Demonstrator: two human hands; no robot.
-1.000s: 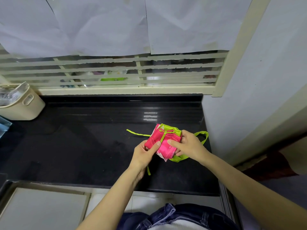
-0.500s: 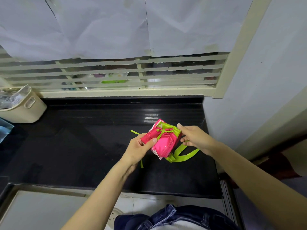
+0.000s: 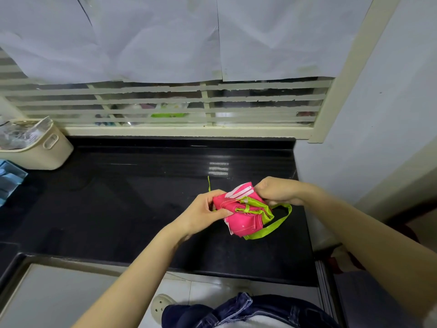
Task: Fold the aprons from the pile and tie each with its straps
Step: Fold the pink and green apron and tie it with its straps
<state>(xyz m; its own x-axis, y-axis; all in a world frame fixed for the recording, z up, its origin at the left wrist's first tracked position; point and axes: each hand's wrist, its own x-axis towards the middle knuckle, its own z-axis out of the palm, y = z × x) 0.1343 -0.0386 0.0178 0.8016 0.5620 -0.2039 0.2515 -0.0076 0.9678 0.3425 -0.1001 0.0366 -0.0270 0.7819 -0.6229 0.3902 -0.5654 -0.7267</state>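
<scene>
A pink apron (image 3: 243,220) folded into a small thick bundle is held just above the black counter (image 3: 118,204), near its right end. Lime-green straps (image 3: 277,222) wrap across its middle, and one loop hangs out to the right. My left hand (image 3: 203,211) grips the bundle's left edge, thumb on top. My right hand (image 3: 276,190) curls over the far right corner and pinches the fabric and strap there. A thin green strap end (image 3: 209,183) sticks up behind my left hand.
A cream basket (image 3: 40,147) holding clear plastic stands at the counter's back left, with a blue item (image 3: 9,178) beside it. A louvred window (image 3: 165,105) runs along the back and a white wall (image 3: 369,114) closes the right side. A white cabinet top (image 3: 54,297) lies below the counter.
The bundle has been turned and tipped so the white-striped end faces away. My right hand moved from the side onto the far top corner. The green loop swung out to the right.
</scene>
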